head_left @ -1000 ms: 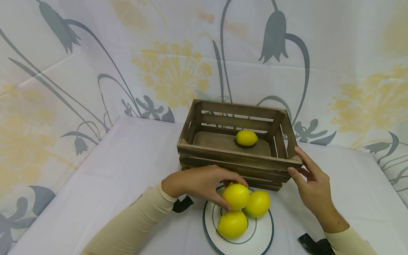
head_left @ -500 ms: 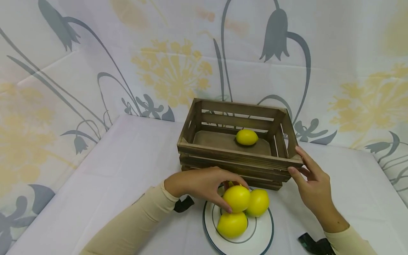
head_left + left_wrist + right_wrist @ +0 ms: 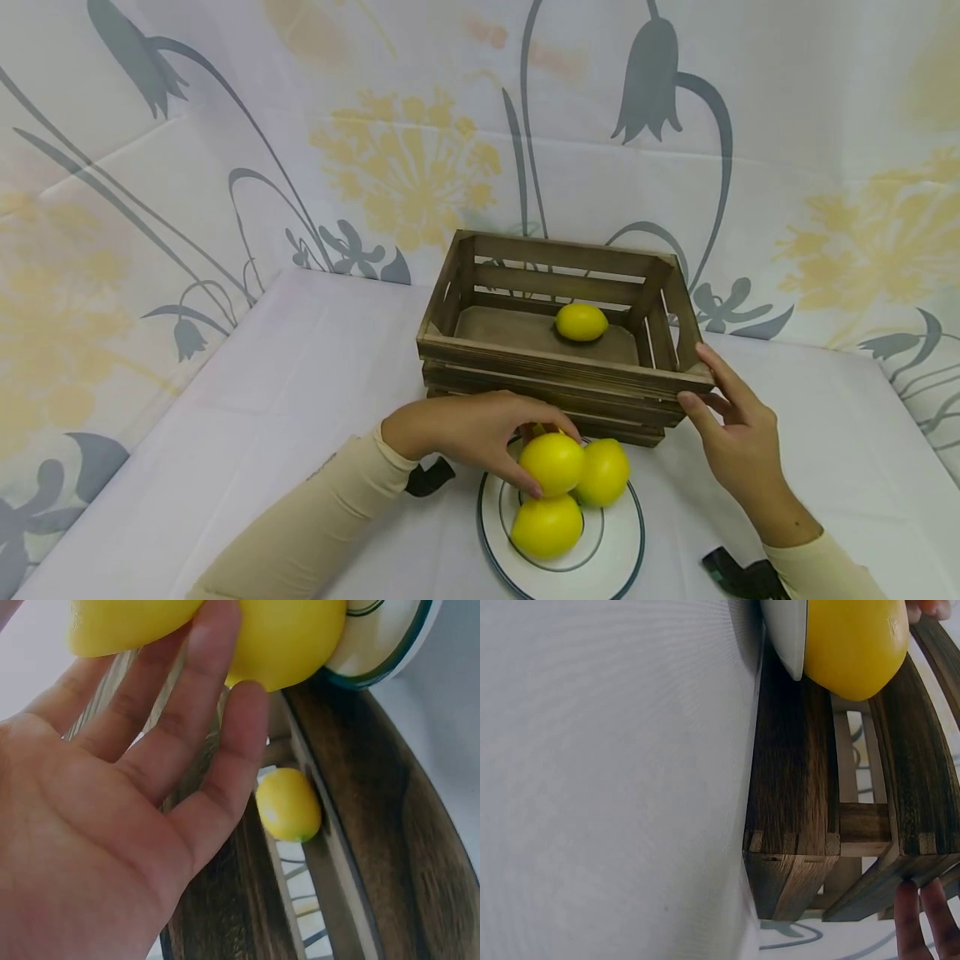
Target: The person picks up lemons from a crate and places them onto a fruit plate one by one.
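My left hand [image 3: 480,433] holds a yellow lemon [image 3: 552,464] between thumb and fingers, over the plate's far part. Two other lemons lie on the white plate [image 3: 618,554]: one lemon [image 3: 604,473] to the right, another lemon [image 3: 547,527] nearer the front. Behind the plate stands a brown slatted wooden crate [image 3: 555,367] with a single lemon [image 3: 581,322] inside. At the crate's front right corner, my right hand [image 3: 738,442] grips the upper edge, thumb in front and fingers along the side. In the left wrist view the palm [image 3: 82,847] shows beside the held lemon [image 3: 135,622].
A white cloth [image 3: 322,350] covers the table. Behind it hangs a flower-printed curtain [image 3: 420,100], close to the crate's back. Black wrist devices sit under both forearms, one black device [image 3: 431,477] at the left and another black device [image 3: 742,575] at the right.
The held lemon in my left hand has shifted slightly, first right and then back left. The right-hand lemon on the plate has moved a little left. My right hand stays on the crate.
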{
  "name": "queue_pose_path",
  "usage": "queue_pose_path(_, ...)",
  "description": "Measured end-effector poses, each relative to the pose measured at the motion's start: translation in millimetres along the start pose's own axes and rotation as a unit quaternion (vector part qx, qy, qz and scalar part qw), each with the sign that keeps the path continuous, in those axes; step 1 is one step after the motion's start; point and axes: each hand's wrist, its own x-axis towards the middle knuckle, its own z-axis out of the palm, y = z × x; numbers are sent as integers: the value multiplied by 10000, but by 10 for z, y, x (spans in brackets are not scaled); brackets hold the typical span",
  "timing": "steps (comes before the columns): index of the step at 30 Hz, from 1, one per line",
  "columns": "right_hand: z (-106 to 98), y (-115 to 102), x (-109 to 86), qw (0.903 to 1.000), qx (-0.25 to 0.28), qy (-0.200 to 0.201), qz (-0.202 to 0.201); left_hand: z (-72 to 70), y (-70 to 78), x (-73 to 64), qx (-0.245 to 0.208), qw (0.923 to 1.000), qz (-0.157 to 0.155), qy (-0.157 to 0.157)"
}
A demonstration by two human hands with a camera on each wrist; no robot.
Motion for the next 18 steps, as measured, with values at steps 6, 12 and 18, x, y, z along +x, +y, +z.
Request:
queue_pose_path(6,4,1,-2,10000,-18,-7,36,-41,8,-48,7,9999,-126,-116)
queue_pose_path(12,-4,-2,-10,10000,-60,5,70,-84,25,-113,252,9971,-607,-371)
queue_pose_path(18,5,2,-7,10000,36,10,72,-90,-17,-130,265,9955,-782,-469)
